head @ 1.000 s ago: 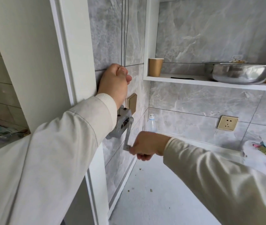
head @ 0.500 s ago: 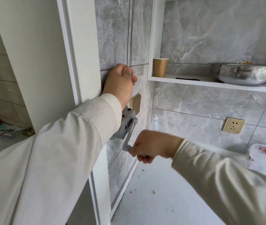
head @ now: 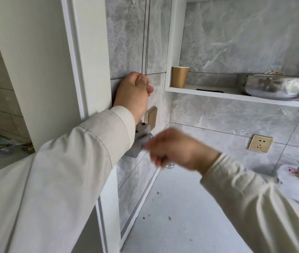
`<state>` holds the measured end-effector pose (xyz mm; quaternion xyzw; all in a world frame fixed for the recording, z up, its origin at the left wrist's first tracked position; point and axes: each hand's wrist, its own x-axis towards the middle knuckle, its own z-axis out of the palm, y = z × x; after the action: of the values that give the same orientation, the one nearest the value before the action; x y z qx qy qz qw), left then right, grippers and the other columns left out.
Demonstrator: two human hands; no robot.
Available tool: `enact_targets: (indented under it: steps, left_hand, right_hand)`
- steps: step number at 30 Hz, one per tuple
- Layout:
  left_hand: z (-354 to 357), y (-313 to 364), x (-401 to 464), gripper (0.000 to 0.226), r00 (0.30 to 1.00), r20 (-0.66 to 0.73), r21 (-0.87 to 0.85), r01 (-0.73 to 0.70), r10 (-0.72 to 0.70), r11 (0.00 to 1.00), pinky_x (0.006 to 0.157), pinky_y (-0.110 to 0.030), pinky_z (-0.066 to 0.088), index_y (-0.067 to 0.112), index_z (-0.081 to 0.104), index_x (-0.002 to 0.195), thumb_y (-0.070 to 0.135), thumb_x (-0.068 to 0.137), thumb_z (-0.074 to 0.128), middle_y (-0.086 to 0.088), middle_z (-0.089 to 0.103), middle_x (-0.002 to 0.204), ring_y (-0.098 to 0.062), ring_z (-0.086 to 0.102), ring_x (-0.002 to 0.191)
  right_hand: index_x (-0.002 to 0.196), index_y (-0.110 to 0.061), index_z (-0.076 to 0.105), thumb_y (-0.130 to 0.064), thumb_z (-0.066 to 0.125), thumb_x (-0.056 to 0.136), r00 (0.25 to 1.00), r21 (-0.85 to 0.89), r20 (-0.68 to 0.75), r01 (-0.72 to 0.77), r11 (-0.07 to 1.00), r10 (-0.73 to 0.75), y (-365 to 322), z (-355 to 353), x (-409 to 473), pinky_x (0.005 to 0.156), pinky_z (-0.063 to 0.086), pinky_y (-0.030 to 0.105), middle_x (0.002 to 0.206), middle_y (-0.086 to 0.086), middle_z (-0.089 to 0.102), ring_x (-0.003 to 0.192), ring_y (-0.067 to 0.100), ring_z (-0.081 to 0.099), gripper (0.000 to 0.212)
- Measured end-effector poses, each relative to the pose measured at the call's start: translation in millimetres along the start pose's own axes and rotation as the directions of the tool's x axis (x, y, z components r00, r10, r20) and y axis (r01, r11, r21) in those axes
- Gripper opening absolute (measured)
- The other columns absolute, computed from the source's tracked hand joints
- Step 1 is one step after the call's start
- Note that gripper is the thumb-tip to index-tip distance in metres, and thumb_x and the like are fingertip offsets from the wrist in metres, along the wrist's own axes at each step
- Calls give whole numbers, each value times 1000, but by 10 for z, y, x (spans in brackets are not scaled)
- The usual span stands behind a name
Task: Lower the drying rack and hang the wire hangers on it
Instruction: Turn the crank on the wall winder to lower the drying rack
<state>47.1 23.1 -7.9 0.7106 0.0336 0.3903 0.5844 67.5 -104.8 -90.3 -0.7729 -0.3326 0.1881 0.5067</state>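
Observation:
A grey hand-crank winch (head: 139, 141) is fixed to the marble-tiled wall. Two thin steel cables (head: 146, 33) run straight up from it. My left hand (head: 133, 95) is closed around the cables just above the winch. My right hand (head: 174, 148), blurred by motion, is wrapped on the crank handle right of the winch; the handle itself is hidden by my fingers. Neither the drying rack nor the wire hangers are in view.
A white shelf (head: 236, 94) on the right carries a brown paper cup (head: 179, 76) and a steel basin (head: 278, 86). A gold wall socket (head: 260, 146) sits below. A white door frame (head: 83, 57) stands left. A clear bottle (head: 170, 166) peeks under my right hand.
My right hand has swung upward with the crank handle, from below the winch to level with it. My left hand keeps its hold on the cables.

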Motion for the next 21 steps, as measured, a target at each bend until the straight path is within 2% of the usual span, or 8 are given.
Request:
enact_targets:
  steps: [2, 5, 8, 10, 13, 15, 17, 21]
  left_hand:
    - [-1, 8, -11, 29, 1000, -1, 1, 0, 0, 1000, 78, -27, 50, 17, 50, 78, 16, 101, 33, 0, 61, 74, -17, 60, 78]
    - [-5, 21, -29, 29, 1000, 3, 0, 6, -6, 1000, 77, -25, 50, 17, 50, 77, 16, 101, 33, 0, 61, 75, -15, 59, 77]
    - [-9, 24, -28, 31, 1000, 4, 16, 15, -15, 1000, 71, -24, 48, 20, 50, 75, 17, 101, 33, 1, 62, 73, -15, 59, 75]
    - [-3, 32, -31, 30, 1000, 6, 32, 22, -22, 999, 67, -24, 46, 20, 51, 78, 18, 102, 33, 1, 62, 73, -14, 59, 71]
    - [4, 32, -33, 25, 1000, 6, 29, 24, -25, 999, 59, -21, 40, 15, 51, 86, 19, 102, 32, -1, 62, 77, -14, 57, 72]
    - [-3, 27, -36, 23, 1000, 3, 18, 14, -14, 1000, 58, -17, 41, 13, 52, 89, 17, 101, 32, -5, 62, 82, -15, 55, 75]
    - [-15, 31, -39, 23, 1000, 5, 17, 3, -3, 1000, 52, -8, 42, 12, 52, 90, 17, 101, 33, -7, 62, 85, -15, 55, 76]
    - [-25, 45, -53, 23, 1000, 14, 12, -2, 1, 1000, 42, -3, 35, 11, 52, 89, 16, 101, 33, -6, 61, 84, -14, 53, 73]
  right_hand:
    - [74, -4, 68, -27, 63, 92, 980, -284, 44, -174, 943, 195, 417, 211, 7, 54, 54, 26, 68, 11, 69, 52, 17, 63, 30]
    - [82, 3, 69, -23, 66, 90, 932, -229, -212, -341, 912, 295, 811, -33, 329, 55, 53, 27, 68, 10, 66, 48, 14, 57, 28]
    - [76, 5, 72, -34, 72, 83, 826, -180, -548, -273, 945, 134, 577, -463, 675, 49, 44, 27, 57, 7, 61, 45, 16, 49, 40]
    - [72, 9, 67, -30, 68, 84, 752, -140, -658, -62, 988, -46, 196, -535, 744, 49, 39, 30, 55, 11, 56, 49, 17, 46, 41]
    - [67, 5, 66, -26, 63, 90, 839, -65, -495, 223, 973, -225, -328, -338, 424, 49, 41, 32, 59, 18, 61, 48, 21, 49, 38]
    - [69, -4, 69, -33, 65, 89, 980, -182, -121, 134, 974, -157, -340, -132, 129, 49, 47, 28, 64, 15, 68, 50, 20, 55, 35]
    - [76, -5, 70, -39, 63, 90, 980, -357, 149, -69, 932, 129, -6, 95, -11, 56, 55, 26, 70, 11, 71, 54, 17, 61, 38]
    - [79, -3, 62, -41, 70, 86, 905, -202, -139, -423, 883, 402, 686, -71, 381, 53, 54, 29, 61, 5, 60, 46, 14, 51, 40]
